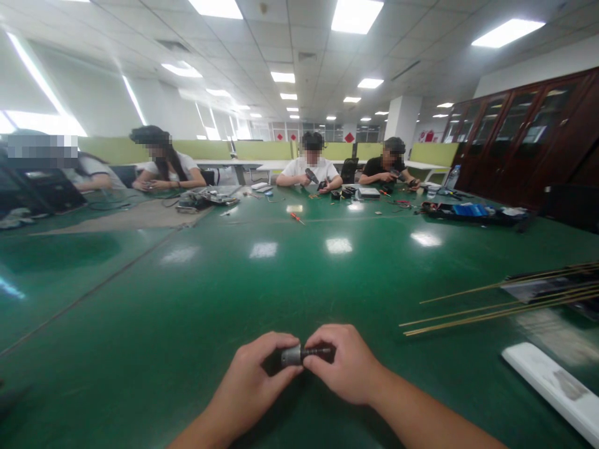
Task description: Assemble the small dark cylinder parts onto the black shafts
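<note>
Between my two hands lies a small grey metal cylinder (291, 356), which looks like a drill chuck, with a dark, ridged shank (319, 352) running out of it to the right. The thumb and fingers of my left hand (255, 371) are closed round the cylinder. My right hand (344, 365) pinches the shank close to where it meets the cylinder. The piece is held roughly level, low over the green tabletop (224, 299). Whether the two parts are separate or joined, I cannot tell.
Several long thin brass-coloured rods (458, 319) lie at right, above a white bar-shaped object (547, 386). A red screwdriver (296, 217) lies farther off. Across the table sit several people, one holding a drill (310, 175). A dark tray (468, 213) holds blue items.
</note>
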The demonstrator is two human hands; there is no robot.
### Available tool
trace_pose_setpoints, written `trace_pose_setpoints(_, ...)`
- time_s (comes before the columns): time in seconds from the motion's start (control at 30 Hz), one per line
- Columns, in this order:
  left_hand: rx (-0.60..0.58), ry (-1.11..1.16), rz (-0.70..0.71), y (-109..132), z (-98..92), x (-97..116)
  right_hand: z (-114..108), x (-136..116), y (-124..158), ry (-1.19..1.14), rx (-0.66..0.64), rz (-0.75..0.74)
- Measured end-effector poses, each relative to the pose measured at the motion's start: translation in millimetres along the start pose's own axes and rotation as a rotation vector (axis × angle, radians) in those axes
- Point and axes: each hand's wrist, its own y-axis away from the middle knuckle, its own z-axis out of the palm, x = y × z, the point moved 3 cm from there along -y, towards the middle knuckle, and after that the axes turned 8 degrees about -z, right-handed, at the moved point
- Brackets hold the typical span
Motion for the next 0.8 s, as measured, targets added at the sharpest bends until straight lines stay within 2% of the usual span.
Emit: trace_pose_setpoints(0.8,0.046,-0.041,0.021,1.1,-4.0,3.9,0.3,3.8,2.4,0.004,0.002,-0.001)
